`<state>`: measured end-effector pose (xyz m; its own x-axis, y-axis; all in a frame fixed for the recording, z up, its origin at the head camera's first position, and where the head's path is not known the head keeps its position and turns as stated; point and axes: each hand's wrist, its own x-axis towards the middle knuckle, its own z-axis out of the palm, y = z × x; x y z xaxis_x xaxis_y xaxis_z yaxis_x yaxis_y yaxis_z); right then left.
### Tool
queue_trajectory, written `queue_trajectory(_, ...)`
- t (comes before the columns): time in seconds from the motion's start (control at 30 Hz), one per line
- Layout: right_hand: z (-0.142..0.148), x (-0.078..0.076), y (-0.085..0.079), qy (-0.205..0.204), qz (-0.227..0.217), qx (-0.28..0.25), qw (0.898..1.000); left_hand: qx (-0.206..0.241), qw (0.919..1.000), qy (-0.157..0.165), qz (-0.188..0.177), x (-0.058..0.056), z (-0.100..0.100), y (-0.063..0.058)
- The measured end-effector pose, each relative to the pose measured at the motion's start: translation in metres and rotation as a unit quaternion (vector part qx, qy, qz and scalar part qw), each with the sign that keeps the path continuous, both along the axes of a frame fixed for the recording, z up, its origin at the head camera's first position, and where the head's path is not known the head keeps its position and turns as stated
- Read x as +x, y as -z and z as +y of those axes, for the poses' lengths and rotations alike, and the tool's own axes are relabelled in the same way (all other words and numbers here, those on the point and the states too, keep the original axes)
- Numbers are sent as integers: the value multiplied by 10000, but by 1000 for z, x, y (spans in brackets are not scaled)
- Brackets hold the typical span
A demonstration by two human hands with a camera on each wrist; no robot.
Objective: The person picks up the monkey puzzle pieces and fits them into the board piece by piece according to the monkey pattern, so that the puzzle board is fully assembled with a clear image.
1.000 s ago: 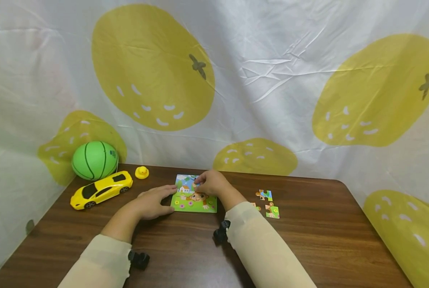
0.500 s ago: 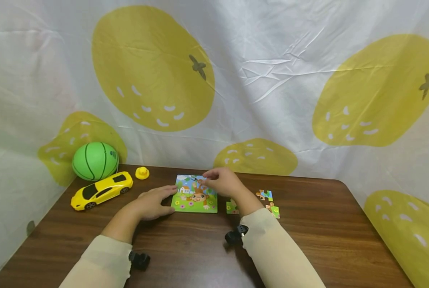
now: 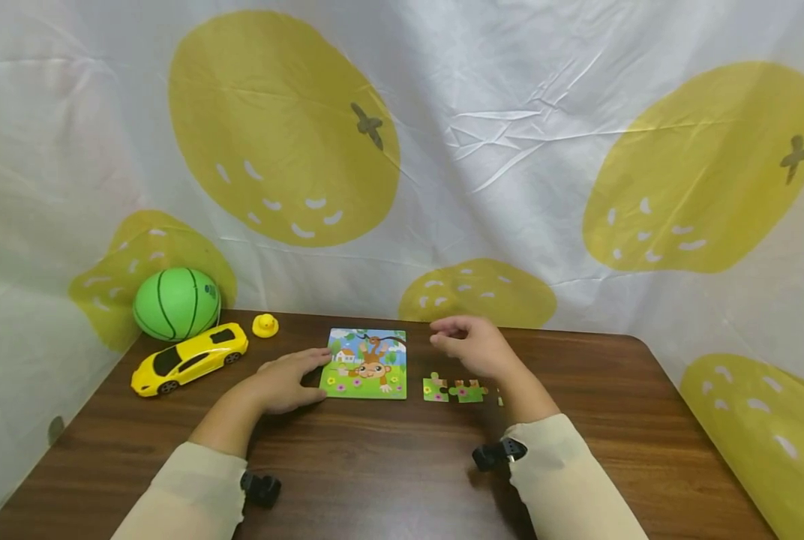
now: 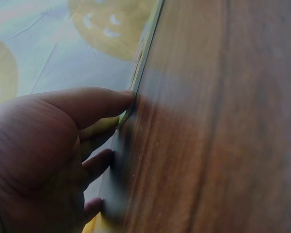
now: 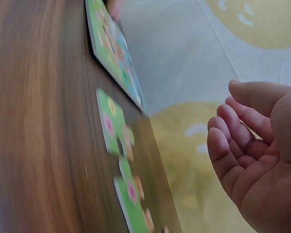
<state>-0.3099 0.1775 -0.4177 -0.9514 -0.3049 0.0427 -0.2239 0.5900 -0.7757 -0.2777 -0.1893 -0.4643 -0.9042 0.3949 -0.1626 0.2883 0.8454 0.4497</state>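
Observation:
A square puzzle board (image 3: 364,364) with a monkey, house and flower picture lies on the brown table. My left hand (image 3: 287,381) rests at its left side, thumb by the near corner and fingers along the edge; the thumb (image 4: 104,104) touches the board's edge in the left wrist view. My right hand (image 3: 476,346) is raised to the right of the board, fingers loosely curled, holding nothing. Below it lie a flowered puzzle piece (image 3: 436,388) and another green piece (image 3: 469,392). Farther right, a sliver of a piece (image 3: 500,399) shows beside the right wrist, mostly hidden.
A yellow toy car (image 3: 189,360), a green ball (image 3: 177,304) and a small yellow duck (image 3: 265,325) stand at the table's back left. Behind the table (image 3: 388,465) hangs a white curtain (image 3: 496,165) printed with big yellow fruit.
My right hand has drawn back from the board's upper right and moved rightward over the loose pieces. The board's full picture now shows. The left hand has stayed at the board's edge.

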Motion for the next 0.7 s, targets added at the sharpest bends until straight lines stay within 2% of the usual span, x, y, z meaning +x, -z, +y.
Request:
queue_trajectory(0.17, 30, 1, 3, 165, -105, -42, 9998, -21, 10000, -7, 10, 0, 0, 1)
queue_trajectory(0.4, 70, 1, 11, 600, -259, 42, 9979, -45, 10000, -13, 40, -2, 0, 1)
queue_trajectory(0.7, 95, -7, 32, 1001, -377, -91, 9942, -31, 10000, -21, -9, -1, -1, 0)
